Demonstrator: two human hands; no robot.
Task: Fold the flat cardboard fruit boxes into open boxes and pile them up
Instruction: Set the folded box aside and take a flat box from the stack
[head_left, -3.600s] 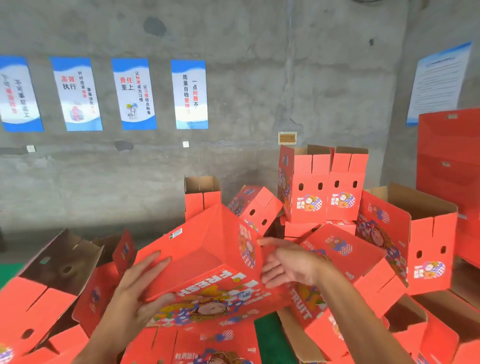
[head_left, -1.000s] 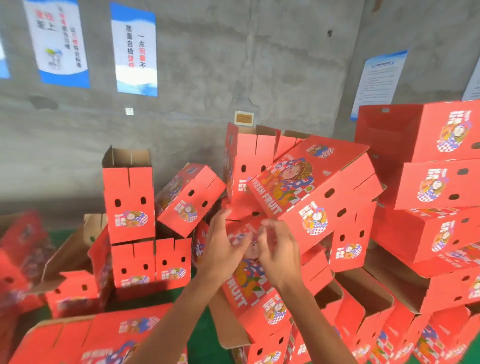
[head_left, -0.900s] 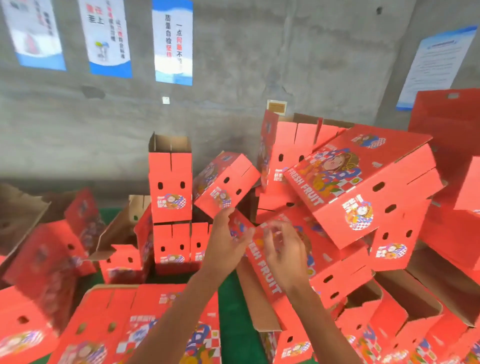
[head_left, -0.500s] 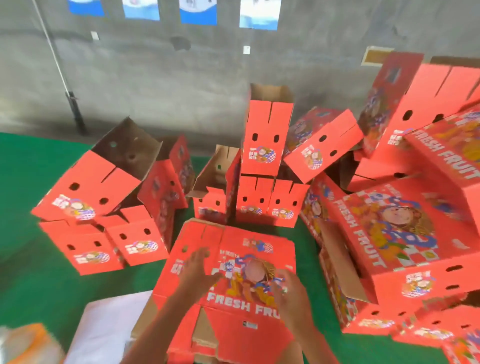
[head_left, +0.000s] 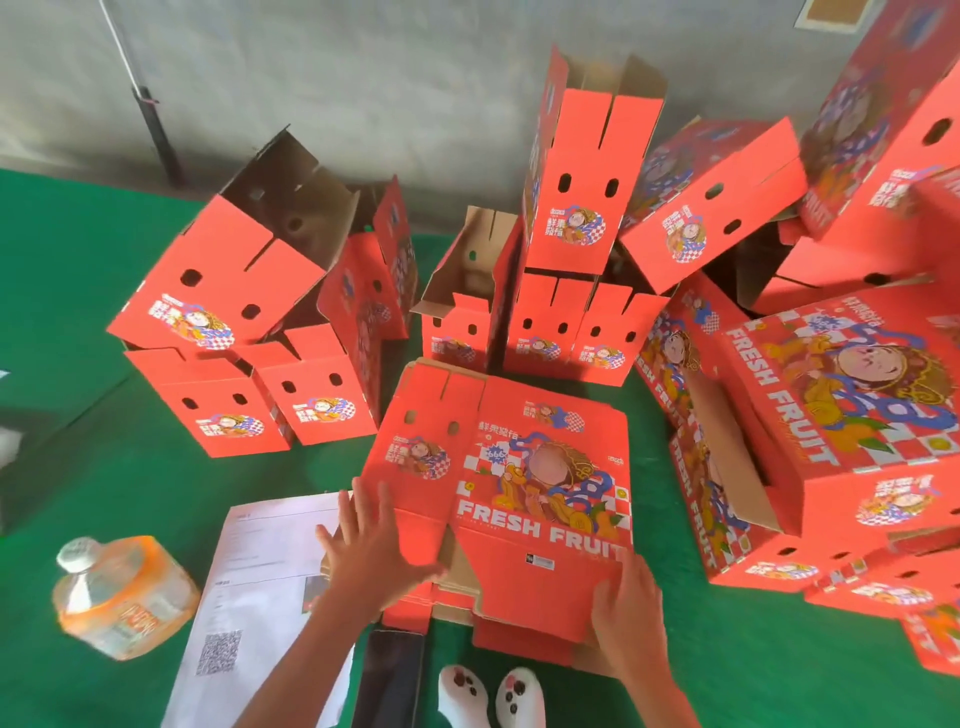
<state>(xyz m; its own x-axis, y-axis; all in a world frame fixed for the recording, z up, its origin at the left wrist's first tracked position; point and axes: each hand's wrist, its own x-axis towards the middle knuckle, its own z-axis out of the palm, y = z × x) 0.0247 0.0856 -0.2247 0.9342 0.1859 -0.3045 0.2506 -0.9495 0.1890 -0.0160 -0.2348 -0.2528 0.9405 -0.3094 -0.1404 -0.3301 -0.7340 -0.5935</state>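
A flat red "FRESH FRUIT" cardboard box (head_left: 519, 467) lies on top of a low stack of flat boxes on the green floor in front of me. My left hand (head_left: 376, 545) rests on its near left corner with fingers spread. My right hand (head_left: 626, 597) lies on its near right flap, fingers on the card. Folded open red boxes (head_left: 576, 171) are piled behind it, more at the left (head_left: 228, 270) and a big heap at the right (head_left: 841, 431).
A white printed sheet (head_left: 260, 587) lies left of the flat stack, with an orange-labelled plastic bottle (head_left: 122, 592) further left. A dark phone (head_left: 389, 675) and two white slippers (head_left: 488, 696) sit at the bottom. A grey concrete wall (head_left: 363, 78) stands behind.
My view dropped from the piled boxes by the wall down to the floor. Both hands left the pile and came down onto the top flat box.
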